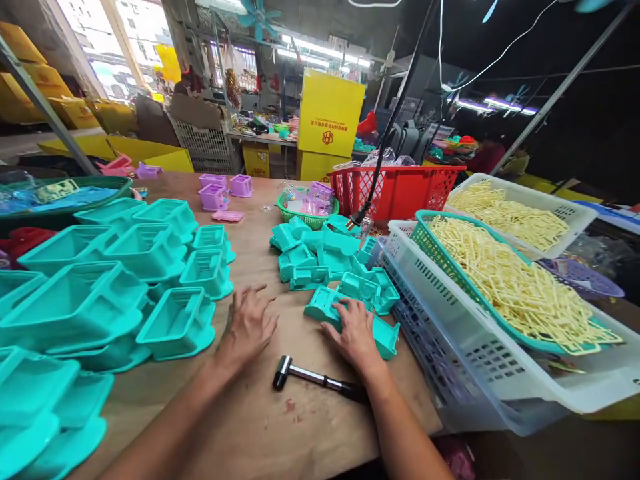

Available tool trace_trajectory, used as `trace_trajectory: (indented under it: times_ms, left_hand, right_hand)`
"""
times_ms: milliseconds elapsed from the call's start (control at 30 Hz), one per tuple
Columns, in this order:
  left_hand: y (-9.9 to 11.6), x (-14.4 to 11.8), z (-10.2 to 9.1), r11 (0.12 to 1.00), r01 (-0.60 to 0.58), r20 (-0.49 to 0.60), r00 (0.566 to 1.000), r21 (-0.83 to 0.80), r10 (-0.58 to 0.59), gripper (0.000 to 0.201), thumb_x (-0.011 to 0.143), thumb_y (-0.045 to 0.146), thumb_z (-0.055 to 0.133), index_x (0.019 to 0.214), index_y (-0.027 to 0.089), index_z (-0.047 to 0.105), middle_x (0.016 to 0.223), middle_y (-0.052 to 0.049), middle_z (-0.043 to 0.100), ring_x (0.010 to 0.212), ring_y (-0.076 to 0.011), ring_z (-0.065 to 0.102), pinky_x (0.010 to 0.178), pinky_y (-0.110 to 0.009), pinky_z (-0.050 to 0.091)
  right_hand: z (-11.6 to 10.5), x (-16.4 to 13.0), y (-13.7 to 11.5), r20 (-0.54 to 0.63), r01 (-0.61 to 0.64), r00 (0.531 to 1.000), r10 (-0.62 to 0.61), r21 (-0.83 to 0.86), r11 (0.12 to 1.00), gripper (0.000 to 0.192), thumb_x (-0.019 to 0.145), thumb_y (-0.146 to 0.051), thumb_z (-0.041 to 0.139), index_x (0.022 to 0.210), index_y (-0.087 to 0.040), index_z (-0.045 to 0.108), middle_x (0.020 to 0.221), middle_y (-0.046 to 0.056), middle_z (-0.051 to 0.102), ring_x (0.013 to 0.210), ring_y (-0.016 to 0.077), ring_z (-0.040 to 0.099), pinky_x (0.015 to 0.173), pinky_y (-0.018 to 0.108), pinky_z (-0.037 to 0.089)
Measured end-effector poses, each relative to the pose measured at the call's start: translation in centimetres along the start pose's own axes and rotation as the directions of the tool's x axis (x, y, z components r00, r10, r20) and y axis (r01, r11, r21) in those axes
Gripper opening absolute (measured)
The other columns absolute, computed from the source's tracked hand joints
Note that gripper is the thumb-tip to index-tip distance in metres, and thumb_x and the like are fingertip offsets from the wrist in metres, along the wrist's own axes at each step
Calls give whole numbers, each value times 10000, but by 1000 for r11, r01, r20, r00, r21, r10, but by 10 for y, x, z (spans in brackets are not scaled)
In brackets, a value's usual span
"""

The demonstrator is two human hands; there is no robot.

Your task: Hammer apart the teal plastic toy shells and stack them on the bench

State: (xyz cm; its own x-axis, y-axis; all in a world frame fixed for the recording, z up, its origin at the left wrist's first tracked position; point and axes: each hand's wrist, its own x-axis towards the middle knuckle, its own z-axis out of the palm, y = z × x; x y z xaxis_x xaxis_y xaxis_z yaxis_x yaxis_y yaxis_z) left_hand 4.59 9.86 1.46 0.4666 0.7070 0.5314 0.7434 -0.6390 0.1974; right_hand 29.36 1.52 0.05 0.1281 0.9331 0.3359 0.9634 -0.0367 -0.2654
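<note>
From the head view I see a yellow box (331, 114) with red print too small to read. Teal trays (150, 250) crowd the worktop (265, 427) at left; baskets of yellow sticks (515, 287) stand at right. A hammer (315, 377) lies between my wrists. My left hand (249, 325) rests flat, fingers spread, holding nothing. My right hand (356, 333) presses on a teal part (385, 333).

glossy teal plastic part (350, 320), matt wood table (280, 427)

A big workshop room with a wooden table (260, 427), bright windows (100, 40) at back left, tube lights (320, 50) and yellow boxes (330, 113)
</note>
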Motion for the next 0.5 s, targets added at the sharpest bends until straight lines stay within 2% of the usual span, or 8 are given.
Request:
trace_trajectory:
  times_ms: [67, 133, 200, 333, 433, 500]
  left_hand:
    - [3, 30, 16, 992, 68, -13, 997, -107, -70, 284, 907, 320, 535, 1110, 159, 649, 1271, -174, 579, 1227, -325, 493, 1062, -520, 385]
    - [0, 66, 30, 952, 219, -23, 973, -213, -229, 328, 895, 362, 554, 1143, 159, 626, 1268, -170, 585, 1244, -313, 495, 1082, -496, 365]
    - [-5, 104, 43, 881, 387, -27, 912, -272, -409, 443, 872, 418, 578, 1209, 130, 577, 1298, -190, 575, 1292, -325, 466, 1107, -491, 331]
    - [-16, 163, 67, 738, 610, -51, 760, -290, -648, 666, 805, 511, 625, 1267, 50, 488, 1362, -291, 508, 1343, -413, 405, 1083, -554, 319]
    - [-20, 185, 79, 626, 709, 0, 662, -325, -750, 594, 767, 443, 662, 1203, 65, 523, 1287, -315, 567, 1247, -429, 515, 986, -532, 416]
    - [-22, 190, 79, 593, 720, 37, 647, -360, -762, 471, 750, 367, 659, 1118, 85, 574, 1183, -296, 638, 1122, -412, 609, 883, -487, 483]
  right_hand:
    - [3, -2, -1, 62, 25, 998, -25, -6, 1000, 329, 858, -408, 686, 1143, -248, 645, 1217, 106, 600, 1165, 326, 478, 949, 509, 394]
    - [5, -3, -5, 85, 53, 995, -52, -1, 999, 207, 876, -360, 671, 1057, -260, 667, 1153, 83, 627, 1154, 318, 485, 944, 502, 387]
    - [6, -3, -9, 96, 92, 991, -93, 17, 996, 131, 892, -322, 654, 1010, -270, 672, 1109, 62, 640, 1157, 305, 489, 951, 491, 377]
    - [8, -2, -12, 115, 137, 983, -140, 35, 990, 117, 894, -352, 656, 973, -266, 665, 1074, 49, 645, 1168, 295, 493, 970, 494, 357]
    - [8, 0, -11, 124, 130, 983, -135, 43, 991, 125, 889, -373, 665, 940, -258, 662, 1065, 46, 648, 1166, 294, 498, 966, 492, 354]
    - [7, 0, -9, 115, 132, 984, -138, 60, 989, 117, 884, -363, 676, 928, -256, 662, 1047, 41, 653, 1170, 292, 499, 969, 487, 348]
